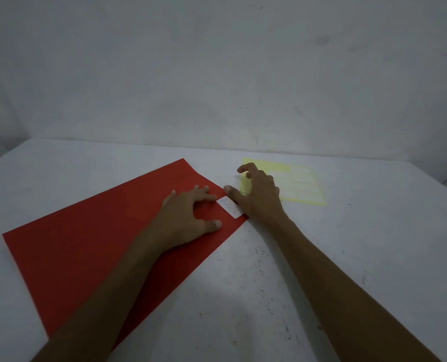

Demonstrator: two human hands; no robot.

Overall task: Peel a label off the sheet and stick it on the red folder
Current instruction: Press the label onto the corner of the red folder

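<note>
Label (230, 207): small, white, scribbled in ink too blurred to read. It lies flat on the red folder (92, 231), at the folder's corner nearest the label sheet (299, 186), one long side close along the folder's edge.

Red folder lies askew on the white table (347, 257). Its far corner points toward the wall (217, 74); its near corner is hidden under the left forearm. Bare table all round it: a wide strip on the side away from the sheet, a narrower strip toward the wall, and a broad speckled stretch on the near side, crossed only by the right forearm.

Label sheet: pale yellow backing with rows of whitish labels, lying flat just beyond the folder's labelled corner and apart from it. The side nearest the folder is partly covered by the right hand; whether a slot there is vacant I cannot tell.

Left hand (188, 218): spread open, palm down on the folder, holding nothing. Fingertips touch or nearly touch the label's far end; the thumb lies on the folder just beside the label's near end.

Right hand (259, 194): open, fingers loosely curled over the sheet, gripping nothing. Thumb tip sits at the folder's edge by the label's far end; contact with the label itself unclear. Heel of the hand beside the label's outer edge.
</note>
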